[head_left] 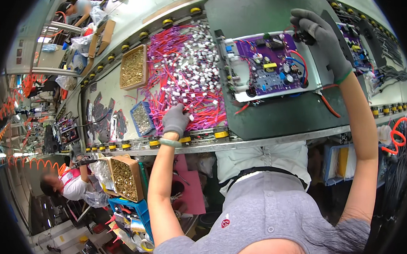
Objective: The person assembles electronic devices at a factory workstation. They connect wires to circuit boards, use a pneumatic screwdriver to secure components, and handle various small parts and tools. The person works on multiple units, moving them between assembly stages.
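A purple circuit board (270, 66) with wires and small parts lies in a white frame on a dark green mat (275, 116). My right hand (321, 35), in a grey glove, reaches over the board's far right corner with its fingers closed on a black part (305, 38) there. My left hand (175, 119), also gloved, rests on a big pile of red and purple wires with white connectors (187, 77), its fingers curled around some of the wires at the pile's near edge.
A cardboard tray of brass screws (134, 67) and a small blue tray of metal parts (142, 118) sit left of the pile. A second purple board (359, 52) lies far right. Yellow rollers (221, 134) line the bench edge. A co-worker (71, 185) sits lower left beside a box of brass parts (123, 178).
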The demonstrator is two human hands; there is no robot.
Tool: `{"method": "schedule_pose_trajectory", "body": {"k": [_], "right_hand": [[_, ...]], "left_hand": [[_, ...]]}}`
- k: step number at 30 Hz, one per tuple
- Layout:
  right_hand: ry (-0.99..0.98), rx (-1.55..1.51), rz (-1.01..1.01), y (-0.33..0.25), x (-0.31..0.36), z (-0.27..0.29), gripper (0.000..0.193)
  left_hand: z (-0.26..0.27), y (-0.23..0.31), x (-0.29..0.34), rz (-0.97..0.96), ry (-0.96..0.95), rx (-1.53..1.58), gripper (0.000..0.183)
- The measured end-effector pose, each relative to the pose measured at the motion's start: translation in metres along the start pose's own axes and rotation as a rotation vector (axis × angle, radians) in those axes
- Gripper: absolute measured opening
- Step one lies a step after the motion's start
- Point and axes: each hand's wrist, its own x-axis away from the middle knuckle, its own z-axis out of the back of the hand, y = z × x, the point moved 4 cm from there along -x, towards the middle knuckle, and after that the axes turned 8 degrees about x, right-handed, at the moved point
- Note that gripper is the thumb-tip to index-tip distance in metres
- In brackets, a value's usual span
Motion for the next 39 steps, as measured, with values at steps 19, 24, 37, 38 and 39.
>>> {"method": "schedule_pose_trajectory", "body": {"k": [19, 24, 37, 38, 39], "right_hand": [[0.114, -0.013, -0.062, -0.018, -0.002, -0.019, 0.027], [0.341, 0.777, 0.392, -0.058, 0.01, -0.019, 0.024], [-0.069, 0.078, 0.194, -0.157, 0.056, -0.1, 0.027], [0.105, 0.227, 0.223, -0.146, 0.069, -0.086, 0.026], [0.063, 0.239, 0.28, -0.137, 0.061, -0.082, 0.024]], "left_hand": [[0.026, -0.043, -0.012, -0.124, -0.116, 0.717, 0.022], [0.083, -0.01, 0.006, -0.266, 0.099, 1.299, 0.026], [0.193, 0.223, 0.139, -0.866, 0.395, 1.114, 0.015], [0.189, 0.248, 0.131, -0.95, 0.272, 1.106, 0.016], [0.187, 0.244, 0.121, -0.882, 0.266, 1.024, 0.018]]}}
